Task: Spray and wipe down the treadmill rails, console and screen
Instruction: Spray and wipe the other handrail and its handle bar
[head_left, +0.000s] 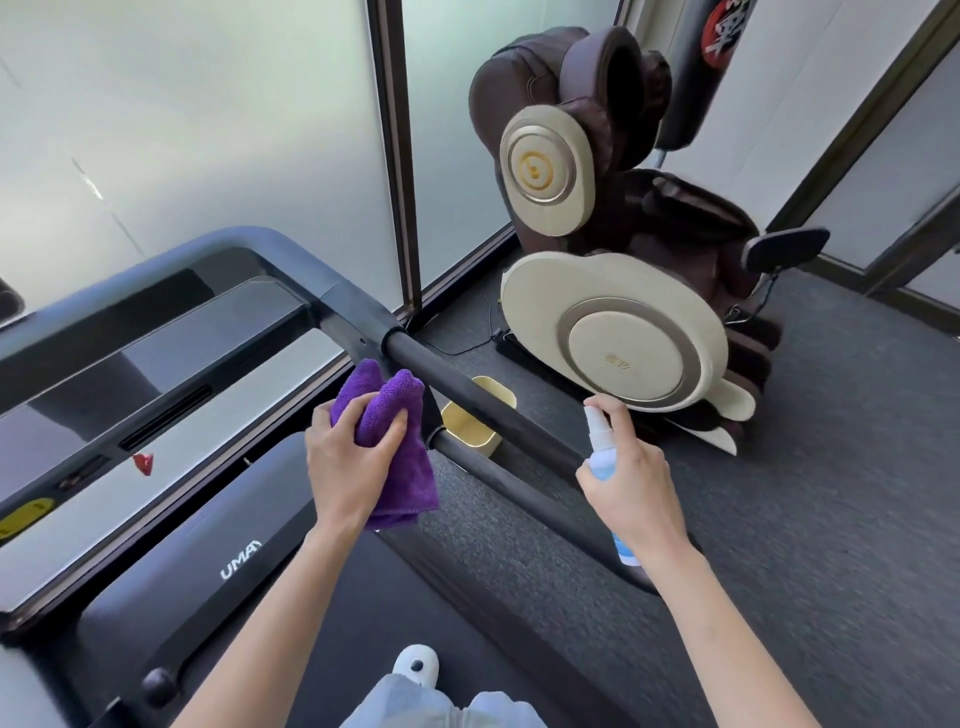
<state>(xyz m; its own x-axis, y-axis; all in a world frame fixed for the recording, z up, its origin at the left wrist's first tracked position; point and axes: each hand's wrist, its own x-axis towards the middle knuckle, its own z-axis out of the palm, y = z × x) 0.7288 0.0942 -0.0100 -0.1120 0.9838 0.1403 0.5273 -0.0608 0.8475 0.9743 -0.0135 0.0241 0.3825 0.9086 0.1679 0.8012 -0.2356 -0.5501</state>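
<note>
**A:** Holding both tools over the right side of the treadmill, head view, the only one I have; my left hand (349, 464) is bunched round the purple cloth (395, 441), fingers curled into its folds, the cloth hanging just beside the near end of the right rail (498, 415) where it joins the console frame (291, 260); whether it touches the rail I cannot tell.

**B:** And the other?

**A:** My right hand (631, 491) wraps the spray bottle (602, 457) round its middle, a finger up near the nozzle, the nozzle pointing roughly at the rail; no mist shows, so I cannot say whether it is being pressed.

**B:** How do they handle?

**A:** The cloth looks soft, plush and light; it will fold to any shape, so I judge a full-palm bunch best, wrapping it over the round rail and sliding; a loose edge dangles below my palm and could snag. The bottle seems small, light, smooth plastic; likely slick if wet, so a grip round the body with one finger free for the pump suits it.

**B:** The rest of the job?

**A:** The rail looks foam-covered, matte, slightly giving; the screen (156, 353) is glossy glass, well to my left, and probably wants lighter pressure; both are, by my reckoning, yet to be wiped. A massage chair (613, 234) stands beyond the rail, a yellow bin (475, 423) beneath it.
</note>
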